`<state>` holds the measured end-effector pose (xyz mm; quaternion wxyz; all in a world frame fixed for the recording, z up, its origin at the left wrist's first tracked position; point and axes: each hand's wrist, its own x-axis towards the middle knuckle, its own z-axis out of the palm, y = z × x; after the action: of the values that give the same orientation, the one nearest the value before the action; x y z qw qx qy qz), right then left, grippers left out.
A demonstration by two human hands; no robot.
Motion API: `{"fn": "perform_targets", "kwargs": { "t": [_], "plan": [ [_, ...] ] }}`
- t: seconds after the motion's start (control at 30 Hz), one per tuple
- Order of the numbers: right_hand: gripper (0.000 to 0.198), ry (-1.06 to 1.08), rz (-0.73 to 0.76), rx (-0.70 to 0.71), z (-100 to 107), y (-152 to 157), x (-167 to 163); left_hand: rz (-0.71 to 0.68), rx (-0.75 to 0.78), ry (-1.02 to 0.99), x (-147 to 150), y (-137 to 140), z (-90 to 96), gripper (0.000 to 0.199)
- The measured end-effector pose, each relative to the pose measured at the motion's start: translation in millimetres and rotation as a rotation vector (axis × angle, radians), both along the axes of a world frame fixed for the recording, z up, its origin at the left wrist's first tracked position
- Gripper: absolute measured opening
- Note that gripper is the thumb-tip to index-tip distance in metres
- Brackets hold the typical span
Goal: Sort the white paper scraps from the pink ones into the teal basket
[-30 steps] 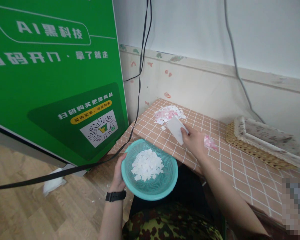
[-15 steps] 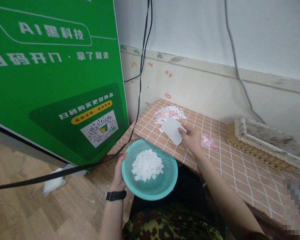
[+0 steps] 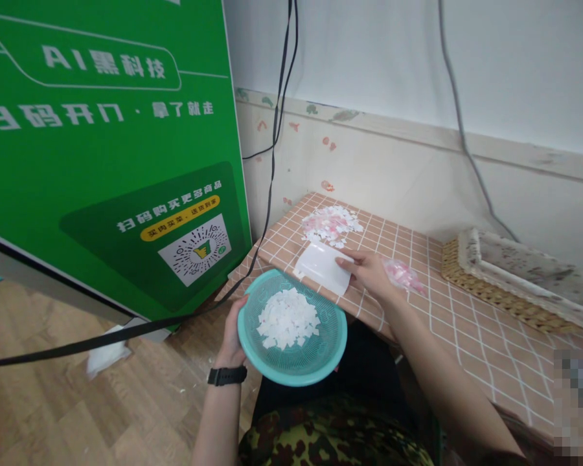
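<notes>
My left hand [image 3: 234, 330] grips the rim of a teal plastic colander [image 3: 328, 353], its fingers partly hidden under the bowl. A heap of white paper scraps [image 3: 289, 317] lies inside. The colander is held against the front edge of the table. In my right hand [image 3: 366, 275] a white rectangular scraper card [image 3: 323, 265] is pinched between thumb and fingers, its surface slightly curved. The card rests low over the tabletop close to the colander's rim, with a few scraps at its left edge. Behind it sits a pile of white and pink paper scraps [image 3: 331, 223].
A clear bag of pink bits [image 3: 402, 275] lies right of my right hand on the checked tablecloth [image 3: 466, 349]. Further right stands a lined wicker basket [image 3: 510, 294]. A green cabinet [image 3: 126, 149] is at left, with a black cable [image 3: 175, 321] crossing before it.
My right hand has drawn the card from the pile toward the table's front edge and the colander, tilting it flatter. My left hand and the colander have barely moved.
</notes>
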<state>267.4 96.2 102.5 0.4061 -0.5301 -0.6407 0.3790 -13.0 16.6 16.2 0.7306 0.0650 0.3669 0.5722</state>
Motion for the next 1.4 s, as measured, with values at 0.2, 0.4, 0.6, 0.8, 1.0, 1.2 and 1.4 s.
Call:
{"fn": "perform_targets", "kwargs": {
  "t": [0.2, 0.4, 0.6, 0.8, 1.0, 1.2, 1.4],
  "plan": [
    [0.047, 0.096, -0.109, 0.02, 19, -3, 19, 0.056, -0.014, 0.011, 3, -3, 5.3, 0.018],
    [0.052, -0.002, -0.396, 0.145, 26, 25, 74, 0.067, 0.001, 0.039, 9, -5, 4.4, 0.014],
    [0.046, -0.197, -0.353, 0.172, 15, 34, 80, 0.049, -0.038, 0.056, 13, -7, -4.0, 0.015],
    [0.049, -0.142, -0.239, 0.14, 28, 59, 100, 0.048, -0.046, 0.068, 14, -9, -6.5, 0.016],
    [0.043, -0.188, -0.047, 0.104, 33, 73, 103, 0.048, -0.054, 0.083, 17, -11, -5.1, 0.015],
    [0.042, -0.24, -0.086, 0.157, 19, 81, 99, 0.026, -0.041, 0.075, 16, -12, -6.8, 0.014],
    [0.04, -0.262, -0.106, 0.165, 18, 85, 99, 0.048, -0.062, 0.078, 15, -11, -5.8, 0.013]
  ]
}}
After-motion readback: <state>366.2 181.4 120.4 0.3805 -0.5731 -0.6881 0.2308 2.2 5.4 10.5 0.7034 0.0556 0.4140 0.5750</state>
